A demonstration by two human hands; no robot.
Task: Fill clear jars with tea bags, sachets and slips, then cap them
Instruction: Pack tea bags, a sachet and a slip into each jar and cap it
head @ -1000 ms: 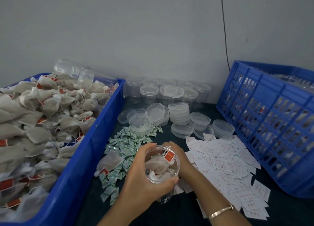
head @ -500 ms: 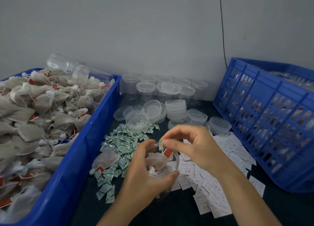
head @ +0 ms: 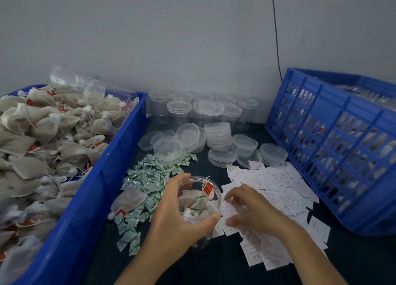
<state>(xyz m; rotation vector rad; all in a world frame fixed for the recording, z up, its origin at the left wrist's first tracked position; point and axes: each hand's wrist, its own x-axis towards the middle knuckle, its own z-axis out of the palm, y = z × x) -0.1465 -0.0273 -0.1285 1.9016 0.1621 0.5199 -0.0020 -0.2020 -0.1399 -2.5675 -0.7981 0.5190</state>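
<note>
Dark counter (head: 214,265), grey wall (head: 192,38) behind: near the front edge the left grip (head: 175,218) wraps a clear jar (head: 215,196) of tea bags (head: 189,199). The right grip (head: 252,212), blurred over the slips (head: 276,184) beside it, may or may not pinch one. Sachets (head: 150,177) lie left, lids (head: 218,134) toward the back edge.

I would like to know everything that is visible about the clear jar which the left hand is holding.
The jar looks like clear plastic, round, with no lid on. It is tilted, its open mouth toward the camera. Inside lie grey tea bags, one red tag on a string, and a green-and-white sachet. The left hand grips it, fingers curled round its wall. Its base is hard to make out below the hand.
</note>
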